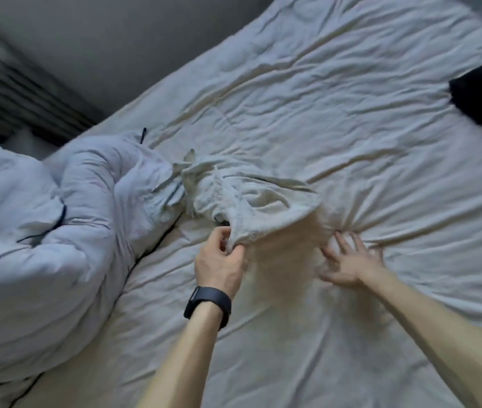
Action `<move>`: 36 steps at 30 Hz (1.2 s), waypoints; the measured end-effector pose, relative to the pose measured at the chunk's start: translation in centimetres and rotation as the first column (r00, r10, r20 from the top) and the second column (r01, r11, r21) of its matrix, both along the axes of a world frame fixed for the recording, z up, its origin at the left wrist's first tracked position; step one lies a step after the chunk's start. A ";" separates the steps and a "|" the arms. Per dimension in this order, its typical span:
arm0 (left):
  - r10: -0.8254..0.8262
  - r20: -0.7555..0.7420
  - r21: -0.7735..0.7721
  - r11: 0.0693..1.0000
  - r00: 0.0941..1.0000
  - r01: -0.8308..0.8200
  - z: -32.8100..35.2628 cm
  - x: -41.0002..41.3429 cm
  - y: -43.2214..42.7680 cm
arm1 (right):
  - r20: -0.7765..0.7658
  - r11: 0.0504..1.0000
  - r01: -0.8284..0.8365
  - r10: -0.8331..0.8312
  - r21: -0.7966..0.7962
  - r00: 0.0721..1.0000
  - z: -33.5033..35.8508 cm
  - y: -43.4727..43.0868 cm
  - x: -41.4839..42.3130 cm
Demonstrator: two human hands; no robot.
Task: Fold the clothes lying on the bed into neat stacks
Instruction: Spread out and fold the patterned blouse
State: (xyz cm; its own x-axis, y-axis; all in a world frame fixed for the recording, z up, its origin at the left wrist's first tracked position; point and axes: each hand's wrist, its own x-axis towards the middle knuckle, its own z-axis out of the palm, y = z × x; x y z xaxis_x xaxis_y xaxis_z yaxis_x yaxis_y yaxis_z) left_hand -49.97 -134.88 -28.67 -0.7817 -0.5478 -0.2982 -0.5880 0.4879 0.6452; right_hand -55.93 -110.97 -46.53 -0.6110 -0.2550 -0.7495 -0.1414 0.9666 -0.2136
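Pale garment (251, 198), likely light and limp: left hand (219, 262) pinches its edge, right hand (350, 266) splayed on sheet (351, 113); grip corners.

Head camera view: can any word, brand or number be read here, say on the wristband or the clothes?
None legible.
The black wristband: no digits or brand show.
The pale garment, pinched by the left hand: no print or readable label.

Bare forearms; black wristband (208, 301) on left wrist.
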 end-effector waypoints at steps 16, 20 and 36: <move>-0.302 -0.178 0.666 0.664 0.937 0.340 25.3 27.2 -4.2 | 0.425 0.311 0.624 -0.516 -0.717 0.744 42.9 -11.7 26.8; -0.262 -0.310 0.246 0.906 0.914 0.344 30.6 30.5 -9.8 | 0.224 0.490 0.448 -0.449 -0.748 0.865 50.3 -12.1 28.9; -0.452 -0.439 -0.148 0.889 0.776 0.434 50.7 29.7 -12.1 | -0.280 0.627 -0.077 -0.231 -0.775 0.932 69.4 -14.1 34.3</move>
State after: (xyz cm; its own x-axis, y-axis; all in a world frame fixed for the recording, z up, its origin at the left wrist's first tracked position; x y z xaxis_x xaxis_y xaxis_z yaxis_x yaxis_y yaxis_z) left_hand -20.25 -146.97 22.02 -0.9809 -0.1105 0.1604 0.0506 0.6506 0.7577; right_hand -21.60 -125.07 22.89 -0.8153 -0.5763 -0.0563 -0.2820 0.4801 -0.8307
